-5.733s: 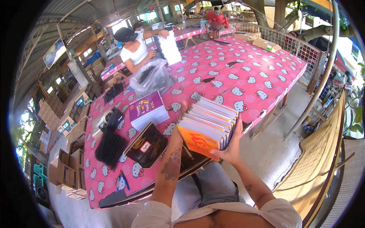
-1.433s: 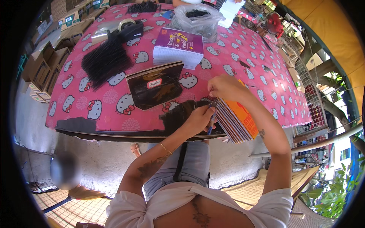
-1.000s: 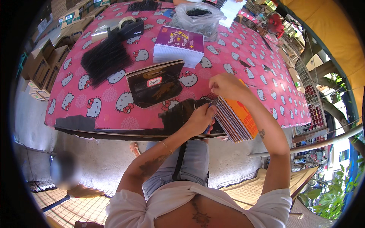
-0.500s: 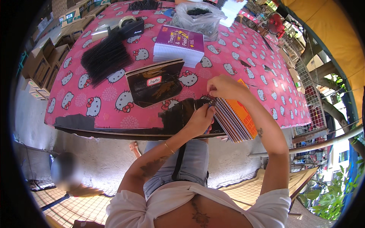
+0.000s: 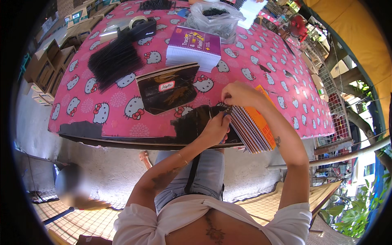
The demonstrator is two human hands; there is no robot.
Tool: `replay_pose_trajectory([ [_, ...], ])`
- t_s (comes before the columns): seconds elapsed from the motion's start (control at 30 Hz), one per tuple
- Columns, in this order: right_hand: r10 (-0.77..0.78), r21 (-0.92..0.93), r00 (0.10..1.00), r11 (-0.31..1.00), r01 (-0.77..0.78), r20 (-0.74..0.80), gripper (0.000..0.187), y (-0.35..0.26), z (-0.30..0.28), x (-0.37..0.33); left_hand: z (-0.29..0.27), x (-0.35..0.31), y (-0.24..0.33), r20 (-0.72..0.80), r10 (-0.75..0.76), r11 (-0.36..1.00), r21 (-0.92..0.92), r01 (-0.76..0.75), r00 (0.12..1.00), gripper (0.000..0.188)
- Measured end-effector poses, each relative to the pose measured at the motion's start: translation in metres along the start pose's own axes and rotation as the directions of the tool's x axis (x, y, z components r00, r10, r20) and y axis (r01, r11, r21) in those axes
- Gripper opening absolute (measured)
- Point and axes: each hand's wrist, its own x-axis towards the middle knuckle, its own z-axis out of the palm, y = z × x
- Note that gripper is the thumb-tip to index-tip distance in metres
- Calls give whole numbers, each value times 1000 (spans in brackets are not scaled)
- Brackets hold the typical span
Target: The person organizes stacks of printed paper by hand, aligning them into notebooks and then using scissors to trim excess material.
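Observation:
A stack of spiral-bound notebooks with orange covers (image 5: 263, 124) lies at the table's front edge, coiled spines facing left. My left hand (image 5: 215, 130) is closed around blue-handled pliers (image 5: 226, 116), whose metal tip is at the far end of the spines. Just beyond that tip, my right hand (image 5: 241, 96) pinches at the top corner of the stack; what its fingertips hold is hidden. My right forearm passes over the orange covers. To the left, a dark wedge-shaped board holder (image 5: 167, 90) with a small white label stands on the table.
Behind the holder sits a stack of purple-covered books (image 5: 192, 49). Black plastic coils (image 5: 114, 63) lie at left beside a tape dispenser (image 5: 143, 29). A clear plastic bag (image 5: 213, 22) stands farther back on the pink patterned table (image 5: 118, 118). A person's hand shows at the far edge.
Both hands stay almost in place at the corner of the notebooks. The table and its things sit very slightly farther right in the picture.

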Motion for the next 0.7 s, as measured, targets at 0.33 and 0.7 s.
replay_pose_trajectory([
  [0.33, 83, -77, 997, 994, -83, -13, 18, -2, 6, 14, -2, 0, -19, -9, 26, 998, -53, -26, 1000, 37],
  [0.7, 212, -229, 972, 956, -185, 103, 30, 1, 3, 20, -2, -8, -24, 30, 24, 999, 22, -24, 999, 35],
])
